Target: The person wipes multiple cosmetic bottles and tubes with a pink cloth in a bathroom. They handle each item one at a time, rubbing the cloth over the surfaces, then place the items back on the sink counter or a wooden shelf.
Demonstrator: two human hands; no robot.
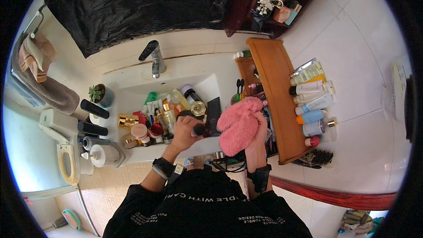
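Observation:
My left hand [184, 133] is over the front of the white sink [132, 152], fingers closed round a small bottle with a black cap [198, 129]. Most of the bottle's body is hidden by the hand. A fluffy pink cloth [238, 125] is in my right hand [261, 139], bunched up just right of the sink and covering part of the fingers. Cosmetics crowd the basin round my left hand: a gold-capped bottle [167, 117], a pink round jar [139, 131], a red jar [156, 130] and a purple-capped bottle [190, 93]. A flat black case [213, 112] leans between the hands.
Behind the basin rises a chrome faucet [155, 64]. On the left stand a potted succulent [98, 93], dark cylinders [94, 109] and a white pump bottle [103, 155]. A wooden organizer [277, 101] stands at the right, with several tubes [310, 88] and a hairbrush [319, 158] beyond.

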